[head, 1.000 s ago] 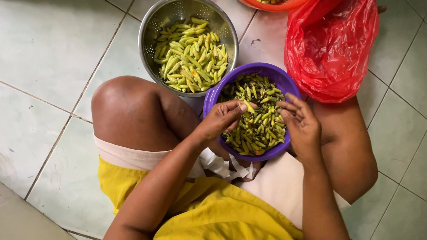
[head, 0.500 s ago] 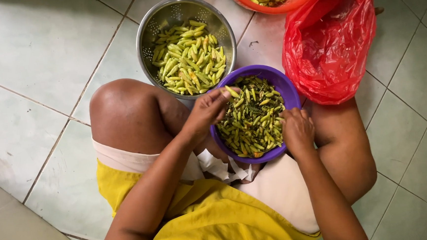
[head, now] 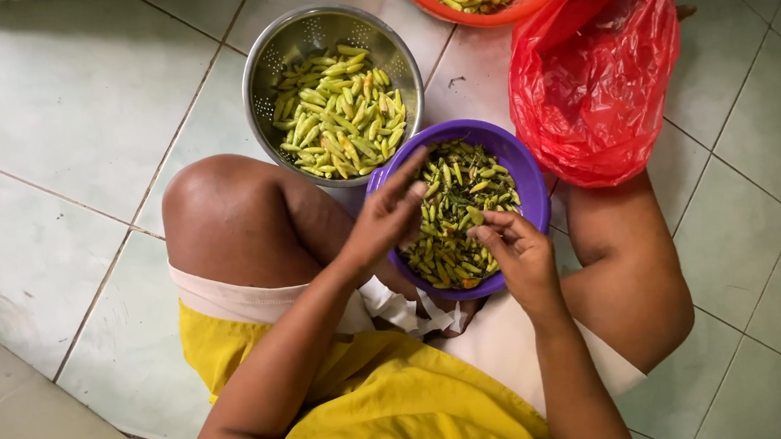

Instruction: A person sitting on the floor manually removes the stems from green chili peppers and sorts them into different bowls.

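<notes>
Your left hand hovers over the left rim of the round purple plastic bowl at the frame's centre, fingers spread and holding nothing. Your right hand pinches 1 small green chili pepper between thumb and fingertips above the bowl's chilies. Just above and left, touching the bowl, sits the perforated steel colander of pale green chilies. A crumpled red plastic bag lies at upper right, beside an orange basket.
</notes>
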